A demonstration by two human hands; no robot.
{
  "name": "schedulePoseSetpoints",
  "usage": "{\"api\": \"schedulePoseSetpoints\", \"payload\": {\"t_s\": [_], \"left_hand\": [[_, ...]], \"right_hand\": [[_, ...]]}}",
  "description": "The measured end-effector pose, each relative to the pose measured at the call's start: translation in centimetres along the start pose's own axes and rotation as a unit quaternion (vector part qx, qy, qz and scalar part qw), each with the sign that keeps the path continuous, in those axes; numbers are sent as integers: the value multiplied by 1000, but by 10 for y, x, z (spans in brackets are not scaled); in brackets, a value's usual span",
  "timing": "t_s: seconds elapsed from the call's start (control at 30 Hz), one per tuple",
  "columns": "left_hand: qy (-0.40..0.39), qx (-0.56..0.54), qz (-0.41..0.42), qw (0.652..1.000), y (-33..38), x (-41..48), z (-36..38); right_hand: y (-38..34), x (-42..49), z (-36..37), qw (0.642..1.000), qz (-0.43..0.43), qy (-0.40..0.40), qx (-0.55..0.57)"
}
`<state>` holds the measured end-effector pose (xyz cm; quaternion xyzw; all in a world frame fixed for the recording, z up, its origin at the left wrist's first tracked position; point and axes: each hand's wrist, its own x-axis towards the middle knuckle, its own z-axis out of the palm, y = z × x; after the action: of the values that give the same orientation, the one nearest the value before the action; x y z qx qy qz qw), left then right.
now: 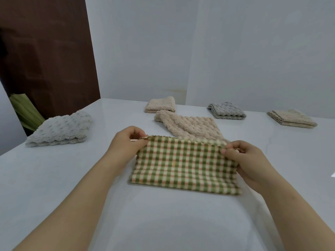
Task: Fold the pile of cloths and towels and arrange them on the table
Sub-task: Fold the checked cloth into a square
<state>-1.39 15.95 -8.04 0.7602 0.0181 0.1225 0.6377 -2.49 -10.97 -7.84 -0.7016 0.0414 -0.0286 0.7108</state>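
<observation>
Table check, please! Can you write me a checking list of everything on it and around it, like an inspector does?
Surface: white table, shiny, no spills seen.
Job's things: checked cloth lies in front. Loose beige towel lies behind it, not neatly folded. Four are folded: pale grey towel at left, small beige towel at back, dark grey towel and flat beige towel at right.
Clutter: nothing seen.
Hands: left hand and right hand each pinch a far corner of the checked cloth.
Cables: nothing seen.
Surroundings: white wall, brown panel, and a green ribbed thing beside the table at left.
</observation>
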Motion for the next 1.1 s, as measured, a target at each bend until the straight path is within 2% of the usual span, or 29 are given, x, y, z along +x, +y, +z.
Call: {"api": "schedulePoseSetpoints", "payload": {"t_s": [0.07, 0.13, 0.3, 0.47, 0.63, 0.77, 0.87, 0.97, 1.03, 1.1], "left_hand": [[1, -18, 4, 1000, 3, -1, -1], [2, -13, 15, 1000, 4, -1, -2], [13, -19, 31, 999, 10, -4, -3], [30, -49, 53, 997, 15, -7, -4], [66, -94, 72, 991, 19, -6, -6], [46, -161, 80, 983, 25, -10, -8], [37, -146, 97, 984, 28, -13, -6], [40, -111, 116, 986, 30, -15, -5], [34, -127, 102, 986, 33, -18, -5], [26, -189, 62, 980, 36, -19, -3]], "right_hand": [[-4, -1, -1, 996, 51, -42, 53], [-6, -2, -1, 992, 88, -71, 60], [-6, -3, -2, 987, 117, -74, 76], [-8, -2, -2, 991, 57, -34, 113], [-14, -6, -1, 991, -80, -9, 104], [-20, -10, -3, 980, -175, -11, 97], [-17, -10, -1, 987, -150, 1, 53], [-9, -8, 3, 990, -130, 48, 11], [-10, -8, 4, 990, -126, 66, 7], [-12, -9, 3, 990, -117, 69, 31]]}}
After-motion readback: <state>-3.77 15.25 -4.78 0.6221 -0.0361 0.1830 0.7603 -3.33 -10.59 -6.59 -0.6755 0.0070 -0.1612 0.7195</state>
